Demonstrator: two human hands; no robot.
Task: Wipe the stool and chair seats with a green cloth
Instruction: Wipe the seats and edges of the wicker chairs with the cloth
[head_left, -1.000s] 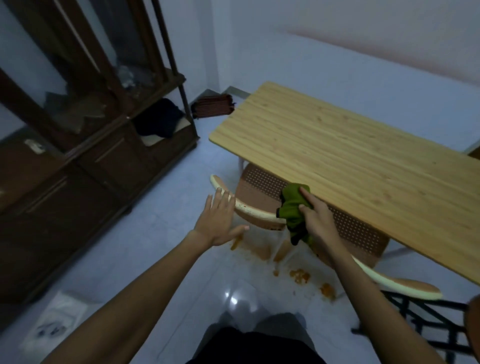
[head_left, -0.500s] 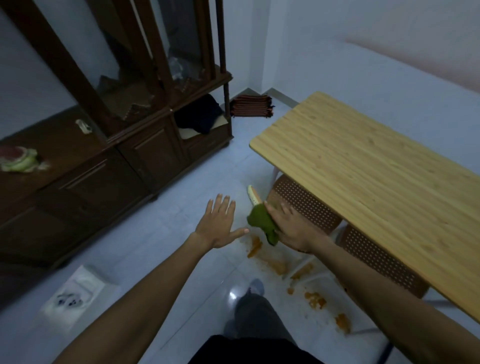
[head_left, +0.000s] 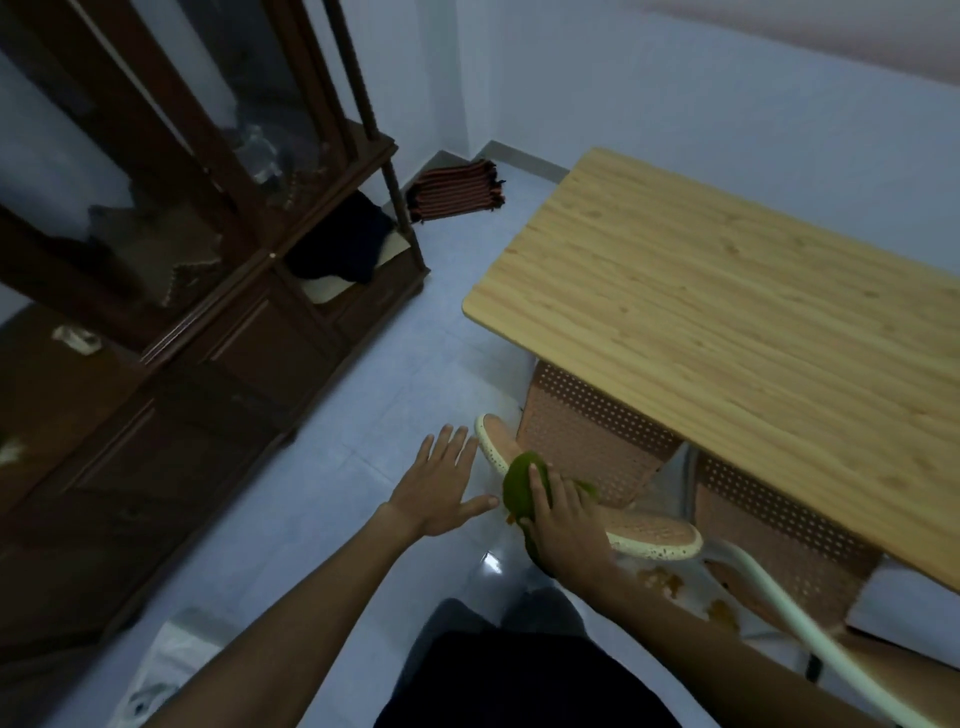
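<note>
My right hand (head_left: 563, 514) grips a bunched green cloth (head_left: 521, 486) and presses it on the cream-rimmed top edge of a brown perforated chair (head_left: 587, 436) tucked under the wooden table. The chair's backrest rim runs from upper left to lower right beneath my hand. A second perforated chair (head_left: 779, 540) stands to the right, mostly under the table. My left hand (head_left: 441, 483) hovers open with fingers spread, just left of the cloth and apart from the chair.
A light wooden table (head_left: 727, 332) fills the right side. A dark wooden cabinet (head_left: 182, 312) lines the left wall. Orange stains (head_left: 670, 579) mark the tiled floor under the chairs. A folded striped cloth (head_left: 457, 192) lies in the corner; a white bag (head_left: 166, 670) lies lower left.
My right hand slid the green cloth leftward along the chair's top rim toward its left end. The left hand stayed open beside it. The view shifted left.
</note>
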